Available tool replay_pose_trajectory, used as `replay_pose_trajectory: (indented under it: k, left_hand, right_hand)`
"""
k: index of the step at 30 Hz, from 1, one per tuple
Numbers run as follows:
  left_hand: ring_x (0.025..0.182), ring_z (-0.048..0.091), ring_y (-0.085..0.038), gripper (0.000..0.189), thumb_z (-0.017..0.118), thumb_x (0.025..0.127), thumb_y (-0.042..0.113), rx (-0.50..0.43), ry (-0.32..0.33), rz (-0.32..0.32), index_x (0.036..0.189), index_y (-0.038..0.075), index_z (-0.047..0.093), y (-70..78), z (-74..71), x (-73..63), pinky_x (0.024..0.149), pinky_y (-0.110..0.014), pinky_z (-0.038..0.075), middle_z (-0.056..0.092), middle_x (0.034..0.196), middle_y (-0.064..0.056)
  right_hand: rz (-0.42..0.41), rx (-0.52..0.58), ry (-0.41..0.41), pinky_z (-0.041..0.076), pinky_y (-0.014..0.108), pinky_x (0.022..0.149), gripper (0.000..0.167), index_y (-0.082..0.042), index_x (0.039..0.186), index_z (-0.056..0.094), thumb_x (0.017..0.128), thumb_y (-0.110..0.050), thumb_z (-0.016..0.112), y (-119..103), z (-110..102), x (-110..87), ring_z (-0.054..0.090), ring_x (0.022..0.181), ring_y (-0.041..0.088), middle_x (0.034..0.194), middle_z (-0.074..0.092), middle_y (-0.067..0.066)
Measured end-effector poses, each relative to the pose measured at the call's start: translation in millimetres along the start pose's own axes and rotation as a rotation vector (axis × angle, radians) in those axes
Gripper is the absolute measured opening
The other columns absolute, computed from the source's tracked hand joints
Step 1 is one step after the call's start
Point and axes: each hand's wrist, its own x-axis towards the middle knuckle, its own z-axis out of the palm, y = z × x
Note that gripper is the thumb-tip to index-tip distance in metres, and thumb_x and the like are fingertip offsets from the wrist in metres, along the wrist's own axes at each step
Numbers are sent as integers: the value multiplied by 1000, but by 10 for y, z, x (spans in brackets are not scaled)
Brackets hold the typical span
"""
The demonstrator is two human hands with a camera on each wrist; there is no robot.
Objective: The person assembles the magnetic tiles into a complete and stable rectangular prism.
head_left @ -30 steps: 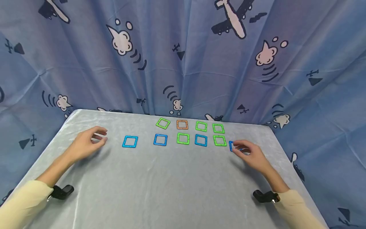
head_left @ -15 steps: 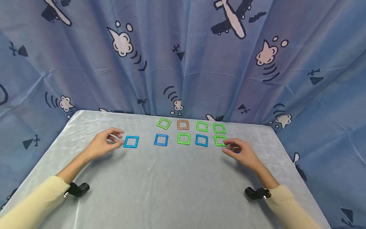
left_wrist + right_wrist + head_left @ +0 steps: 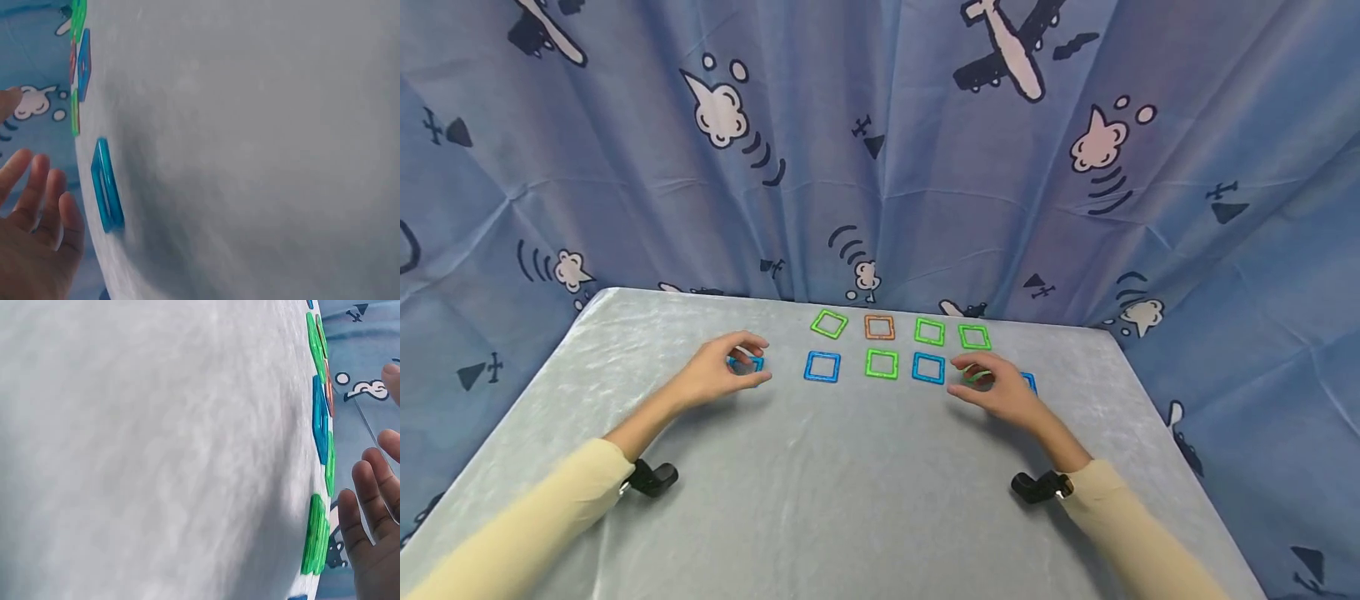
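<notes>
Square hollow plastic tiles lie flat in two rows at the table's far side. My left hand (image 3: 718,371) hovers over the leftmost blue tile (image 3: 114,187) of the front row, fingers loosely bent and holding nothing. Its thumb and fingertips stand apart in the head view. On the other side my right hand (image 3: 1003,392) hangs above a green tile (image 3: 312,534), also with nothing in it, thumb apart from the fingers. A blue tile (image 3: 1030,382) peeks out behind its knuckles. Between the hands lie a blue tile (image 3: 822,380), a green tile (image 3: 882,376) and another blue tile (image 3: 928,381).
The back row has a tilted green tile (image 3: 829,335), an orange tile (image 3: 880,337) and two more green tiles (image 3: 929,342). A pale grey cloth covers the table (image 3: 850,500). Behind its far edge hangs a blue curtain (image 3: 820,150) with printed planes.
My left hand has moved right, from left of the leftmost blue tile to over it. My right hand has moved left, off the rightmost blue tile to over the green one. The tiles have stayed put.
</notes>
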Motion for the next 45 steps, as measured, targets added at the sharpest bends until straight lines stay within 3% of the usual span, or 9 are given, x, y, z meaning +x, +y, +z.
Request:
replay_pose_trajectory:
  k: [15, 20, 27, 35, 45]
  left_hand:
    - [109, 61, -38, 57, 87, 83, 24, -17, -40, 58, 129, 0, 64, 209, 420, 438, 93, -52, 50, 64, 122, -17]
    - [110, 60, -36, 60, 88, 82, 25, 6, -89, 63, 130, -2, 63, 279, 585, 632, 95, -49, 49, 64, 122, -18]
    - [112, 61, -32, 63, 89, 80, 31, 81, -134, 85, 130, 1, 65, 317, 838, 886, 98, -45, 48, 65, 123, -13]
    - [112, 59, -30, 66, 90, 78, 36, 159, -135, 63, 131, 5, 66, 368, 971, 1032, 97, -43, 47, 66, 123, -11]
    - [112, 57, -27, 69, 92, 74, 42, 246, -110, 29, 129, 9, 68, 397, 1072, 1113, 99, -46, 43, 66, 119, -9]
  right_hand:
    - [-10, -58, -20, 51, 51, 84, 53, 2, 129, 65, 85, -18, 86, 65, 49, 196, 59, 103, 35, 120, 61, 19]
    - [-6, -127, -43, 51, 50, 84, 61, 1, 132, 64, 82, -24, 89, 68, 52, 254, 59, 104, 35, 123, 60, 19]
    - [63, -148, -48, 49, 51, 87, 69, -2, 136, 62, 80, -31, 90, 71, 47, 317, 57, 107, 35, 125, 58, 18]
    - [103, -159, -40, 45, 55, 97, 75, -1, 140, 58, 79, -32, 91, 82, 15, 360, 56, 114, 38, 135, 55, 18]
    - [61, -165, -56, 44, 56, 96, 72, 1, 135, 62, 76, -29, 93, 94, 15, 373, 54, 111, 40, 126, 56, 21]
